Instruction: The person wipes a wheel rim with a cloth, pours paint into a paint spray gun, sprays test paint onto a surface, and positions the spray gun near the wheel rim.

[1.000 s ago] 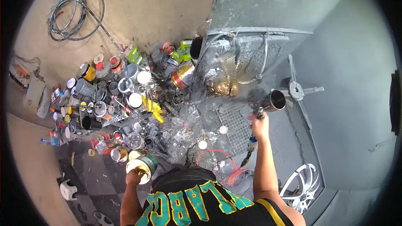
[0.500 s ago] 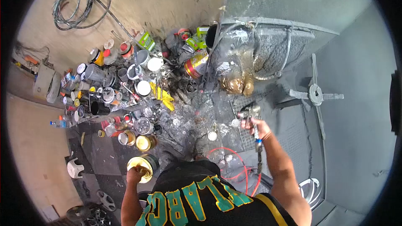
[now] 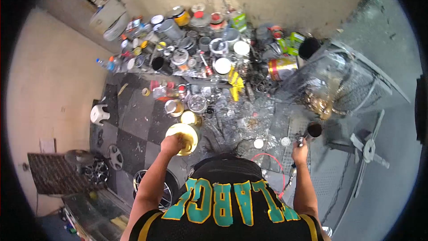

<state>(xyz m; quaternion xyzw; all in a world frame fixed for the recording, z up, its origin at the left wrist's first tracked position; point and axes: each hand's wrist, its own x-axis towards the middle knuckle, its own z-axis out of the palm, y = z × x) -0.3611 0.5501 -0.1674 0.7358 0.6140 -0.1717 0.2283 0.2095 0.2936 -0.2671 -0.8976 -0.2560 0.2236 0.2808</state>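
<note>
One left hand [image 3: 171, 144] is at the tub [image 3: 191, 138], grip unclear; right of it, right hand [image 3: 300, 152] clasps gun [image 3: 313, 130], likely steadying.

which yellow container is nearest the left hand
The wide yellow bucket: the left hand overlaps its top, while the smaller yellow can just beyond is clear of the hand.

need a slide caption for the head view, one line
Right hand holding a spray gun, left hand at the top of a bucket, cluttered containers beyond.
</note>
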